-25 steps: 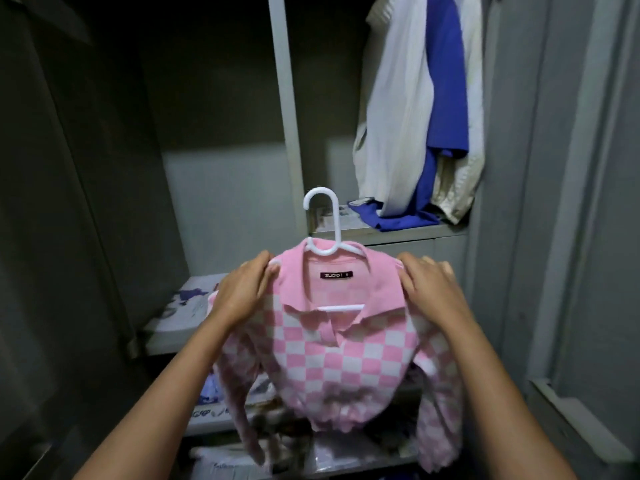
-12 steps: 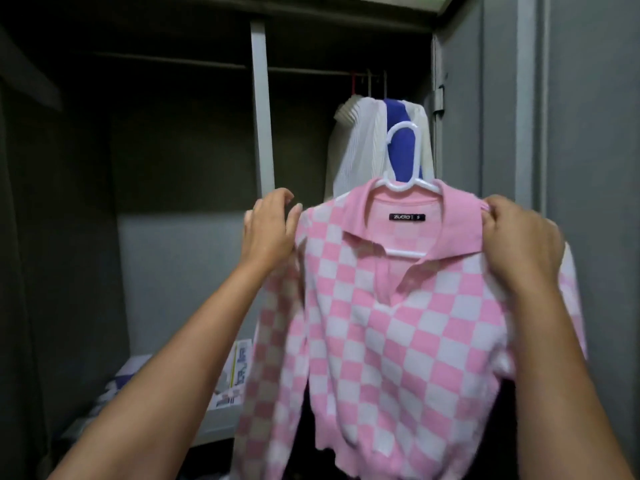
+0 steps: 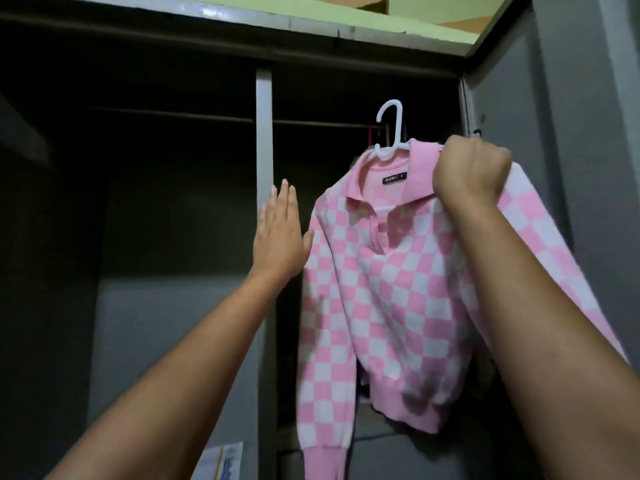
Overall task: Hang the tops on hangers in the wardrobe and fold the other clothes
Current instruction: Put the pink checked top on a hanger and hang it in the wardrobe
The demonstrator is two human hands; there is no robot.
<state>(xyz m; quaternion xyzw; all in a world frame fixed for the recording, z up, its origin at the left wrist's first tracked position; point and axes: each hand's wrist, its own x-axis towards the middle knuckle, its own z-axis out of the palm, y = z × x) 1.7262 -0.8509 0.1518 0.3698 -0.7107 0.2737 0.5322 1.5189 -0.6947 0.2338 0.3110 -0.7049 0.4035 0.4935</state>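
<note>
Since half a second ago, the left hand (image 3: 280,237) has let go of the pink-and-white checkered collared knit top (image 3: 391,289) and now hangs flat in the air, fingers straight and together, just left of the top's shoulder and in front of the grey upright divider post (image 3: 264,140) of the wardrobe. Head view: right hand (image 3: 471,173) clenched in a fist round the top's far shoulder and collar, lifting it high. Top sits on a white plastic hanger (image 3: 390,133), tilted, left shoulder lower. Hanger hook is up near the dark horizontal rail (image 3: 322,123) in the right-hand compartment; cannot tell whether it is over the rail. Sleeves dangle loose. A printed paper sheet (image 3: 223,460) lies low in the left compartment. Wardrobe's grey open door (image 3: 502,81) stands at right.
</note>
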